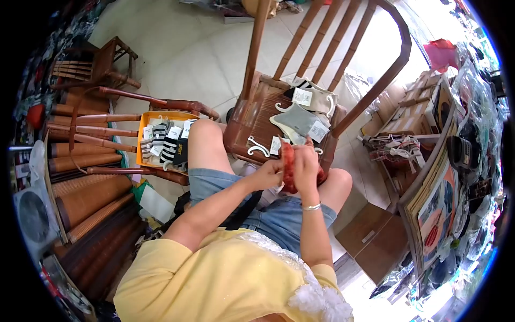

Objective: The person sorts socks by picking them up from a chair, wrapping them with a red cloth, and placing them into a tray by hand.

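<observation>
My left hand is closed, its fingertips pinching the left edge of a red patterned cloth item, perhaps a sock. On the other side, my right hand, with a bracelet at the wrist, is closed over the same cloth and hides part of it. Both hands are above my lap at the front edge of a bamboo chair. On its seat lie a grey sock and a beige sock with white labels. A white plastic hook lies beside them, near my hands.
Left of my knee, a yellow box holds several labelled striped and dark socks, resting on another bamboo chair. Rolled bamboo mats line the left side. To the right are a cardboard box and a shelf with tangled white hooks.
</observation>
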`<state>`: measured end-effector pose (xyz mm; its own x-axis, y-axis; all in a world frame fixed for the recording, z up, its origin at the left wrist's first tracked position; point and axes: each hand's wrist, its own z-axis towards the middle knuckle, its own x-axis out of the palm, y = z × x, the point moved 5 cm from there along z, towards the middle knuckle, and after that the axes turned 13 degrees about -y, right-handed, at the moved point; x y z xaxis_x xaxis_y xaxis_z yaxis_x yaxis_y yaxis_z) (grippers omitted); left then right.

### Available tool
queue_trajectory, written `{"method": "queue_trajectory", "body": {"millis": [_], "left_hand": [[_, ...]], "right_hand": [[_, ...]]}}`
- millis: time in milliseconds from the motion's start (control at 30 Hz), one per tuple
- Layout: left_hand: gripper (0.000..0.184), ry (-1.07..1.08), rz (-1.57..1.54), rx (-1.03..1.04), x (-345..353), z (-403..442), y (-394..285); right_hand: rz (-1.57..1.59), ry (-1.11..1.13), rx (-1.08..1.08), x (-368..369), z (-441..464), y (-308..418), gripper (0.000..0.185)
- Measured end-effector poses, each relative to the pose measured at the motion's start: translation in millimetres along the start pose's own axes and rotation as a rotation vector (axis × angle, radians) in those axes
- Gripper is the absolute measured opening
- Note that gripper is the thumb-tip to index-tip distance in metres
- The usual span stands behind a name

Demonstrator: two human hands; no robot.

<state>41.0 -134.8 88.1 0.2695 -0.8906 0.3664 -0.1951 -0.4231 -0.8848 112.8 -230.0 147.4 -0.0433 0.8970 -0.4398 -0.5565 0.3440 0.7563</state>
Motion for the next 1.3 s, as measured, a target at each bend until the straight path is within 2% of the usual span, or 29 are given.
{"method": "queue_trajectory", "body": {"millis": [67, 100, 133, 200, 267, 300, 333, 400, 433, 467, 533, 600, 667, 700, 733, 800, 833, 867, 900, 933, 967, 1000, 1033, 1067, 1133, 1200, 1233, 1267, 1300], "left_hand": [[0.018, 0.15, 0.18, -0.105, -21, -20, 1], [0.022, 0.137, 0.102, -0.104, -32, -30, -3], [0.026, 0.132, 0.027, -0.102, -39, -36, -7], [0.021, -0.121, -0.223, -0.169, -44, -38, -12], [0.025, -0.197, -0.372, -0.232, -35, -36, -8], [0.026, -0.196, -0.453, -0.221, -28, -33, 5], [0.026, -0.194, -0.455, -0.22, -31, -32, 14], [0.025, -0.236, -0.562, -0.274, -30, -31, 3], [0.027, -0.232, -0.56, -0.236, -29, -29, -6], [0.027, -0.232, -0.555, -0.234, -31, -29, -10], [0.029, -0.273, -0.583, -0.197, -36, -28, -16], [0.031, -0.269, -0.566, -0.205, -38, -31, -15], [0.035, -0.207, -0.574, -0.172, -41, -37, -28], [0.04, -0.213, -0.654, -0.176, -48, -41, -31], [0.04, -0.215, -0.652, -0.169, -52, -42, -32], [0.046, -0.256, -0.478, -0.108, -61, -44, -33], [0.049, -0.306, -0.445, -0.093, -57, -45, -40], [0.049, -0.302, -0.441, -0.098, -55, -42, -33], [0.048, -0.261, -0.226, 0.017, -51, -38, -31], [0.05, -0.297, -0.227, -0.075, -43, -40, -17], [0.051, -0.334, -0.231, -0.168, -33, -42, -7], [0.051, -0.33, -0.232, -0.168, -32, -45, -16], [0.055, -0.226, -0.256, -0.242, -30, -49, -25], [0.058, -0.123, -0.274, -0.317, -29, -55, -33], [0.063, -0.092, -0.308, -0.32, -31, -66, -44], [0.065, -0.206, -0.448, -0.255, -42, -59, -53], [0.063, -0.188, -0.486, -0.228, -52, -54, -47], [0.063, -0.194, -0.492, -0.224, -54, -48, -44], [0.061, -0.266, -0.453, -0.26, -56, -47, -38]], "right_hand": [[0.11, -0.001, 0.519, 2, -1, -37, 0.019], [-0.02, 0.031, 0.453, 5, -3, -55, 0.028], [0.117, 0.028, 0.592, 12, -18, -91, 0.027], [0.879, -0.26, 1.122, 24, -39, -96, 0.027], [0.81, -0.157, 1.325, 46, -67, -71, 0.029], [1.126, -0.236, 1.509, 73, -85, -64, 0.035], [1.046, -0.353, 1.494, 71, -96, -68, 0.044], [1.171, -0.286, 1.392, 61, -80, -16, 0.054], [1.044, -0.289, 1.408, 53, -67, 17, 0.062], [1.163, -0.29, 1.241, 70, -94, -14, 0.061], [0.611, -0.103, 0.711, 54, -75, 13, 0.058], [0.656, -0.082, 0.677, 49, -71, 0, 0.053], [0.491, -0.161, 0.865, 42, -78, -45, 0.038], [0.407, -0.2, 0.958, 35, -68, -45, 0.033], [0.586, -0.306, 1.023, 18, -58, -41, 0.027], [0.648, -0.344, 0.801, 0, -36, -17, 0.024], [0.61, -0.366, 0.759, -3, -18, 25, 0.022], [0.307, -0.147, 0.432, 3, -14, 36, 0.024], [0.032, -0.044, 0.072, 7, -2, 67, 0.026], [-0.282, 0.041, -0.235, 15, 5, 98, 0.026], [-0.24, 0.028, -0.227, 20, 12, 94, 0.026], [-0.193, 0.02, -0.221, 29, 17, 83, 0.026], [-0.037, -0.057, -0.084, 43, 16, 30, 0.022], [0.231, 0.057, 0.471, 55, 14, -25, 0.018], [0.369, 0.068, 0.656, 48, 16, -57, 0.023], [0.624, 0.005, 0.746, 25, 17, -43, 0.028], [0.564, -0.174, 0.753, 5, 30, 24, 0.026], [0.683, -0.131, 0.82, 7, 10, 22, 0.02], [0.329, -0.152, 0.356, 4, 11, 42, 0.024]]}}
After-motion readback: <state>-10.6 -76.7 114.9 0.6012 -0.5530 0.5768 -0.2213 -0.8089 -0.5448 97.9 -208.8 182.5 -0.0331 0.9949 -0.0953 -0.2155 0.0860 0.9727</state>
